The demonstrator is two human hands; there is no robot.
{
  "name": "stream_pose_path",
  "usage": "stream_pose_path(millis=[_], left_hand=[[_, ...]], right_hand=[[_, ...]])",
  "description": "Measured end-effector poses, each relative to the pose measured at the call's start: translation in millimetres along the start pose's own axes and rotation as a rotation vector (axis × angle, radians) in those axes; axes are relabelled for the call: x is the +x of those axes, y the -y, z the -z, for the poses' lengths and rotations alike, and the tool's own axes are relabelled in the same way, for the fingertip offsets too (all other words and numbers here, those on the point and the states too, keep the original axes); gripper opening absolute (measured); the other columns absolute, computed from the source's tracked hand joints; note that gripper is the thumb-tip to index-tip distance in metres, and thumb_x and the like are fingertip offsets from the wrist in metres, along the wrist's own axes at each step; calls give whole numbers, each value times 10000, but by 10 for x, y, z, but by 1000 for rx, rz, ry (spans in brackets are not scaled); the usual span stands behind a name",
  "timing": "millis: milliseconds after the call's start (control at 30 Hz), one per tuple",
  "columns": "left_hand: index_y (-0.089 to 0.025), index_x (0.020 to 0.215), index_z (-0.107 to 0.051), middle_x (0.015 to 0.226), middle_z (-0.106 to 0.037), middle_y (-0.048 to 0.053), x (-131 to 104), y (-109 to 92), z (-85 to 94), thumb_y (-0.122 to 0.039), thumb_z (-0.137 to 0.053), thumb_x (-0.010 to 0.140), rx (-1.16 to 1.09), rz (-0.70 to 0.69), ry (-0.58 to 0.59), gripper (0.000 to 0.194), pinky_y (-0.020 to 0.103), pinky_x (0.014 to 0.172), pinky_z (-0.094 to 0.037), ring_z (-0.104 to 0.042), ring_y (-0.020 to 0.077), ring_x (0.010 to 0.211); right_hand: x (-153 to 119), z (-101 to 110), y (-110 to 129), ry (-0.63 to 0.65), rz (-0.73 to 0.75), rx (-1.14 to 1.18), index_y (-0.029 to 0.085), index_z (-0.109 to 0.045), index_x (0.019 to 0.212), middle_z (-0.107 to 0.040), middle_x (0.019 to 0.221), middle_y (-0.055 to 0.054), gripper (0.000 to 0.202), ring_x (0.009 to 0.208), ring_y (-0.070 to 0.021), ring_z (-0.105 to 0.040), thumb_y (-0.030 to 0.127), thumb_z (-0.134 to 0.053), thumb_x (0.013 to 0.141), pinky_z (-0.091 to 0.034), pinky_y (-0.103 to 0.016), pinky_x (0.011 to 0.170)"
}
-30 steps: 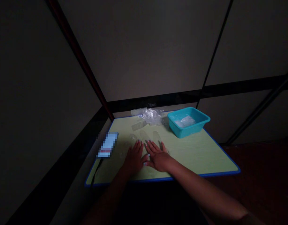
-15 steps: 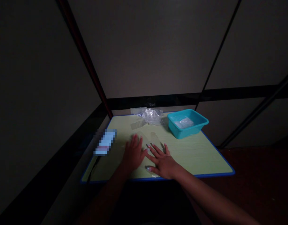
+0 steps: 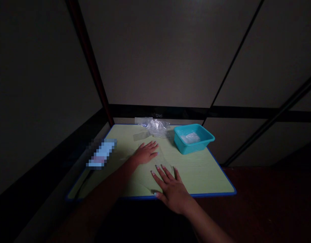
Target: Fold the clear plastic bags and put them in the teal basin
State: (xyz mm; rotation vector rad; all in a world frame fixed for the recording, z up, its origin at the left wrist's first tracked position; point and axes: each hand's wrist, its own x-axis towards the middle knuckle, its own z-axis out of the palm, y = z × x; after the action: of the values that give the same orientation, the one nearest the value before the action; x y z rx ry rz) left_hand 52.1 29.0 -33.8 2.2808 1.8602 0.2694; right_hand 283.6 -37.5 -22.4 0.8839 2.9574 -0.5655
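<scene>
A clear plastic bag (image 3: 162,159), hard to make out in the dim light, lies flat on the pale green tabletop (image 3: 196,172). My left hand (image 3: 146,153) rests on its far part with the fingers stretched forward. Nearer to me, my right hand (image 3: 172,189) lies palm down by the table's front edge, fingers spread, its fingertips at the near part of the plastic. Neither hand grips anything. Some of the bag's outline is hidden under the hands.
Crumpled clear plastic bags (image 3: 156,127) lie at the table's back edge. A turquoise basket (image 3: 193,146) with clear plastic inside stands at the back right. At the left edge is a blurred, bright phone-like object (image 3: 102,153). Walls stand behind and to the left.
My left hand has slid forward, away from my right hand, which stays near the front edge. The whole view has shifted slightly.
</scene>
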Motion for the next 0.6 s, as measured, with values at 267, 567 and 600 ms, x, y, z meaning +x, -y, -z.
stream_pose_path(millis=[267,567,600], left_hand=[[-260,1397,-416,1533,-279,105,-126,-207,116,-435,-412,925,25,51,-162,503,528,1133,-136,-220,258,1423],[-285,1446,-301,1553,-215,88,-356,133,33,-405,-373,950,58,95,18,515,572,1111,-152,-158,235,1439],[-245,1444,-314,1548,-224,119,-379,175,67,-403,-387,946,69,140,3,528,573,1106,-170,-157,251,1438]], right_hand=[[-3,6,5,-4,7,11,338,-162,1494,-70,1557,-36,678,1436,-279,-40,665,-251,907,75,-607,1095],[-6,23,6,0,21,-21,317,-157,1494,-64,1557,-59,694,1434,-287,-45,649,-308,904,42,-629,1087],[-11,17,6,-13,30,-28,316,-149,1495,-55,1558,-64,715,1434,-292,-42,657,-332,893,46,-634,1082]])
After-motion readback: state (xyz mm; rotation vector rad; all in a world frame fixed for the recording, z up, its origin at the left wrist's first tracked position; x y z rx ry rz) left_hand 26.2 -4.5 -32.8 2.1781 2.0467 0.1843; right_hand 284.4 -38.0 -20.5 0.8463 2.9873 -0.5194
